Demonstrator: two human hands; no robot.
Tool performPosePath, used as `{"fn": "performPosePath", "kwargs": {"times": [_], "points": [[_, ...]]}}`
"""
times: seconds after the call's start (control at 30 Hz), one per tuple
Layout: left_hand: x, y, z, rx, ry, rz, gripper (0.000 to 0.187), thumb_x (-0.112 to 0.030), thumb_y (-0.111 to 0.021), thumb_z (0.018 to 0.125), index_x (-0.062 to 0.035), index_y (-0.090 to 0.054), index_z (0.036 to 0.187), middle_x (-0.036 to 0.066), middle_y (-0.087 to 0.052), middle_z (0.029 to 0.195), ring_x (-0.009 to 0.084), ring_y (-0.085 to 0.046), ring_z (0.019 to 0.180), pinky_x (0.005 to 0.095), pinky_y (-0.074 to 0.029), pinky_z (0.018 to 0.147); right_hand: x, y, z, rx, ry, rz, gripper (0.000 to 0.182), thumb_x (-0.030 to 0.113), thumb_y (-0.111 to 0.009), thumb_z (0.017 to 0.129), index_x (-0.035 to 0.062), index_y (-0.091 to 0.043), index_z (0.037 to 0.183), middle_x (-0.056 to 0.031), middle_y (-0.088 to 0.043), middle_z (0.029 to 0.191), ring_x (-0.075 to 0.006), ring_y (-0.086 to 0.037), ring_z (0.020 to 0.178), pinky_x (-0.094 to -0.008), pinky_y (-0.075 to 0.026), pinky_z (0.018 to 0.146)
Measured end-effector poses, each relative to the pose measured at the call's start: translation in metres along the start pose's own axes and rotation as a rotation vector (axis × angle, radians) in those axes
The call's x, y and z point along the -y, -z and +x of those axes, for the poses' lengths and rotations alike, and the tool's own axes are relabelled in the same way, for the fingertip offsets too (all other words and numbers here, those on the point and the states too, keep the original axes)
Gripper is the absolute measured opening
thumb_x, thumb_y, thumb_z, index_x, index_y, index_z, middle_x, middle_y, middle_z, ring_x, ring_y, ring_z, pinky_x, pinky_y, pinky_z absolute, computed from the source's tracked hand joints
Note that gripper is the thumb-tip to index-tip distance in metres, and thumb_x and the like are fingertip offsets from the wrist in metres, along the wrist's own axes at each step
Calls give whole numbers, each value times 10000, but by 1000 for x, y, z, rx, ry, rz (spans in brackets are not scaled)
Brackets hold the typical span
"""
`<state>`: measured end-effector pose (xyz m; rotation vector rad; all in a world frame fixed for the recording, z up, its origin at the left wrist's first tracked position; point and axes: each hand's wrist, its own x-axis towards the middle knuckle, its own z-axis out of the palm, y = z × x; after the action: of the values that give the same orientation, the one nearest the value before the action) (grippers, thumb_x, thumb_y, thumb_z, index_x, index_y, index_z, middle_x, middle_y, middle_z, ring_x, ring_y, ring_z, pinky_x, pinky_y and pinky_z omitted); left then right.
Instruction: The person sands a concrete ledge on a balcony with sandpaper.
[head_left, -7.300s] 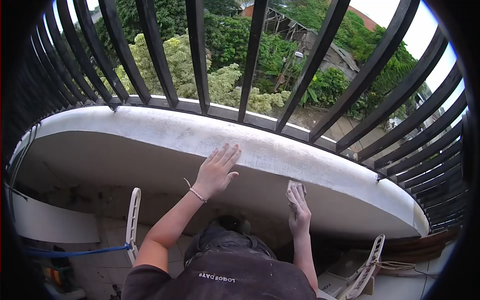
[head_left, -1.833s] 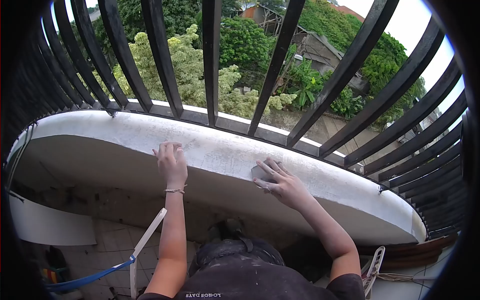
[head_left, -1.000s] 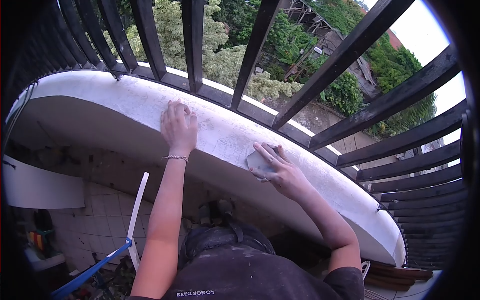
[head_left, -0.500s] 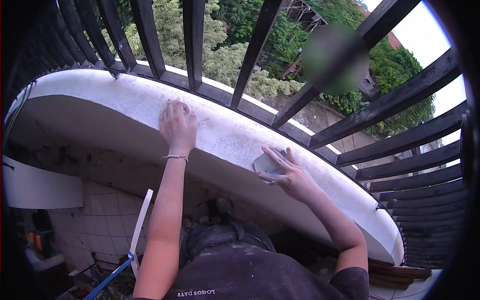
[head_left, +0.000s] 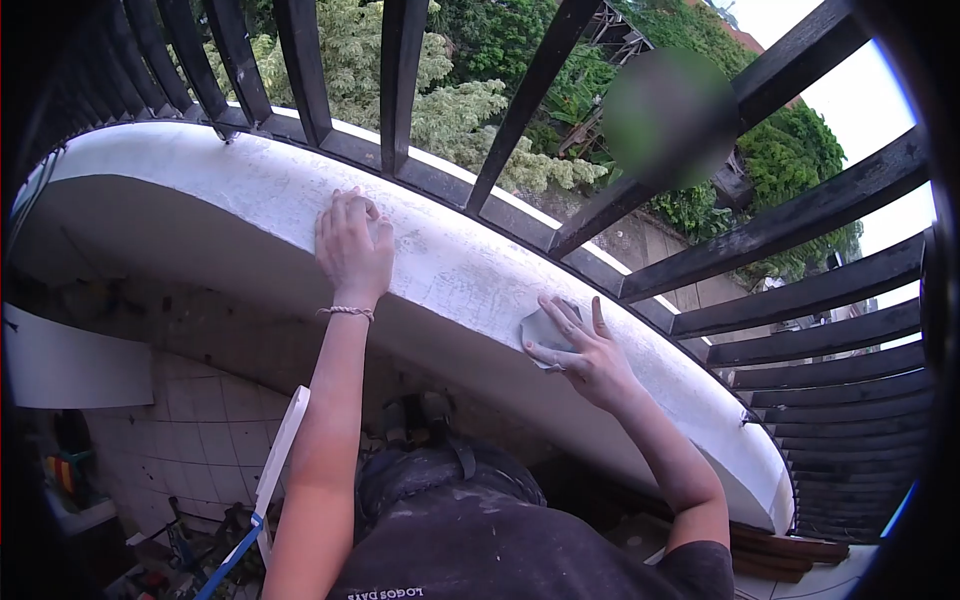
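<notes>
A white curved ledge (head_left: 455, 275) with a scuffed, patchy top runs below a dark railing. My left hand (head_left: 353, 252) rests on the ledge left of centre, its fingers bent against the surface and the thumb apart. I make out nothing held in it. Farther right, my right hand (head_left: 592, 362) presses a folded grey sheet of sandpaper (head_left: 540, 330) onto the ledge near its lower edge. The fingers are spread over the sheet, with the thumb along its near side. Part of the sheet is hidden under the hand.
Dark railing bars (head_left: 525, 105) rise along the ledge's far side, with trees (head_left: 445, 110) beyond. Below left are a tiled floor (head_left: 195, 420), a white strip with a blue band (head_left: 275, 460) and assorted clutter. Brown planks (head_left: 790, 550) lie at lower right.
My right hand and the sandpaper have shifted slightly to the right along the ledge. My left hand stays at nearly the same spot. The view has tilted a little.
</notes>
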<state>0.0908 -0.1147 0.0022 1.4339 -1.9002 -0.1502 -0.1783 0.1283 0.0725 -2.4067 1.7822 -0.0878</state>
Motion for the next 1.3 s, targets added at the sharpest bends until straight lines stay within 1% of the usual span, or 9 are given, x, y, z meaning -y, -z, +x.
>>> {"fn": "performPosePath", "kwargs": {"times": [0.27, 0.4, 0.53, 0.57, 0.77, 0.87, 0.97, 1.1, 1.3], "points": [[-2, 2, 0, -4, 15, 12, 140, -185, -670, 853, -123, -599, 957, 80, -612, 1323, 309, -494, 1362, 462, -334, 1166, 16, -15, 10, -47, 128, -109, 582, 216, -657, 895, 225, -530, 1463, -30, -434, 1607, -312, -360, 1510, -561, -188, 1274], [0, -1, 1, -17, 6, -10, 133, -186, -663, 842, -118, -608, 942, 95, -615, 1314, 310, -494, 1366, 458, -321, 1175, 8, -1, 20, -19, 120, 23, 635, 231, -676, 897, 153, -487, 1498, -58, -423, 1610, -334, -427, 1460, -489, -362, 1211], [-1, 0, 0, -23, 11, -11, 133, -188, -656, 837, -115, -611, 940, 106, -621, 1286, 314, -497, 1364, 460, -320, 1176, 5, 8, 27, -98, 17, 72, 643, 250, -728, 887, 78, -509, 1467, -155, -616, 1405, -359, -586, 1297, -442, -517, 1059], [-1, 0, -1, -26, 12, -11, 135, -190, -655, 836, -116, -611, 939, 107, -622, 1276, 314, -498, 1362, 462, -321, 1175, 9, 10, 32, -273, 76, 53, 457, 240, -733, 902, 51, -632, 1306, -136, -742, 1098, -343, -705, 1071, -437, -587, 903], [0, -1, -1, -34, 19, -11, 143, -196, -657, 827, -119, -610, 937, 110, -625, 1228, 313, -504, 1353, 480, -320, 1175, 20, 9, 35, -463, 71, 24, 175, 239, -759, 892, 77, -696, 888, -22, -612, 615, -264, -638, 563, -400, -519, 551], [1, -3, -1, -44, 13, -12, 146, -196, -657, 824, -120, -610, 939, 108, -627, 1216, 311, -508, 1346, 486, -314, 1179, 7, -12, 32, -191, -57, 194, 236, 277, -766, 889, 60, -674, 880, -56, -623, 726, -280, -644, 681, -400, -512, 620], [0, -2, -1, -48, 13, -9, 149, -197, -658, 823, -122, -610, 942, 104, -629, 1211, 308, -511, 1340, 485, -311, 1182, 16, -13, 29, -215, -124, 250, 377, 370, -797, 854, 37, -630, 912, -131, -617, 1061, -330, -607, 1000, -450, -488, 852], [-1, -1, -1, -35, 21, -10, 150, -197, -661, 821, -125, -611, 943, 96, -631, 1215, 303, -511, 1339, 479, -312, 1183, 41, -13, 23, -257, -307, -38, 635, 427, -866, 743, 36, -520, 1104, -225, -371, 1405, -416, -385, 1269, -548, -300, 1085], [0, -2, -1, -43, 21, -24, 139, -198, -660, 822, -125, -617, 933, 92, -637, 1217, 295, -512, 1340, 472, -312, 1182, 36, -19, 16, -340, -305, 277, 491, 203, -849, 771, 48, -561, 1138, -191, -468, 1300, -365, -520, 1138, -486, -444, 978]]}}
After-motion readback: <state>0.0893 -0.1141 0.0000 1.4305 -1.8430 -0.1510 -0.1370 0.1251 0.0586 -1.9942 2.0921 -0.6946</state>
